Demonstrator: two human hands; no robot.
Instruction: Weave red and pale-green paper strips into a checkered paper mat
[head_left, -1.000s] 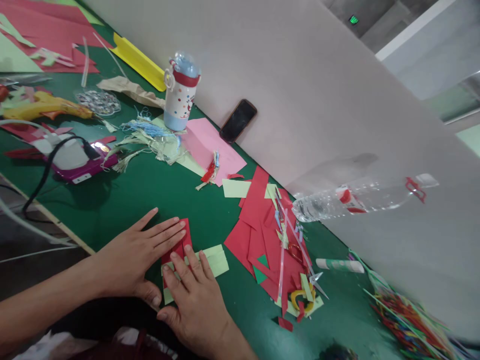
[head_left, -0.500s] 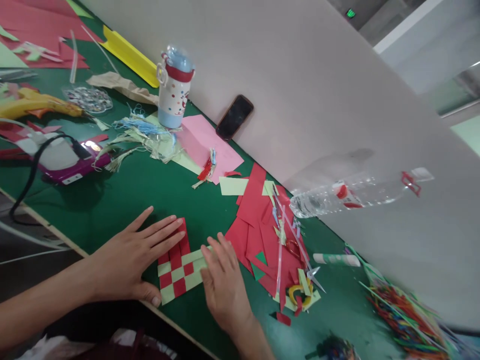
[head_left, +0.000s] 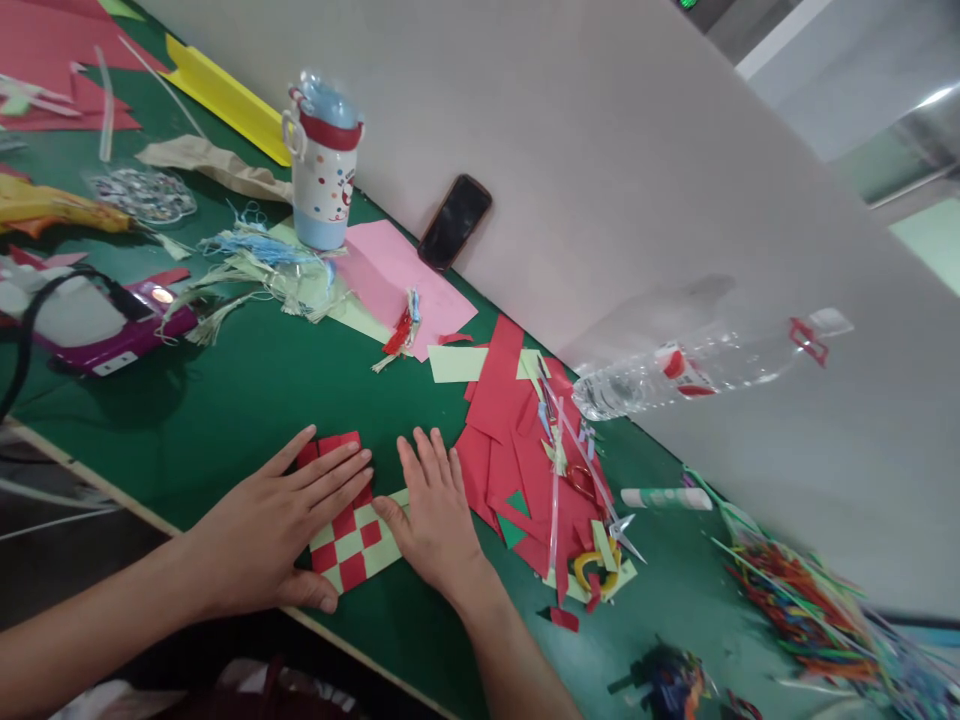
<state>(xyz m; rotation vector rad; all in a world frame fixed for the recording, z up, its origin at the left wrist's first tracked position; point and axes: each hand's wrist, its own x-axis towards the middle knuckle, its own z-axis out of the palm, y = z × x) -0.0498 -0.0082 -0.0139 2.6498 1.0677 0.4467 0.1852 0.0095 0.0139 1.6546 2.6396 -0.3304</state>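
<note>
A red and pale-green checkered paper weave [head_left: 351, 548] lies near the front edge of the green table. Across its red strips rests my left hand [head_left: 274, 520], flat with the fingers stretched out, covering part of them. My right hand [head_left: 433, 520] lies over the pale-green strip ends on the right side, its fingers extended and the thumb against the weave. Neither hand grips anything. Just right of it is a pile of red paper pieces [head_left: 499, 450] with scissors [head_left: 600, 570] among the scraps.
Against the grey partition [head_left: 570, 180] stand a blue and white water bottle [head_left: 324, 170], a phone [head_left: 454, 222] and a clear plastic bottle [head_left: 690, 370]. A purple hot-glue device or similar box [head_left: 112, 350] with a black cable sits at left. Colourful pipe cleaners [head_left: 802, 600] lie at right.
My right hand has flattened, with its fingers now pointing away from me and its thumb on the weave. The left hand stays on the red strips. The whole view has shifted slightly.
</note>
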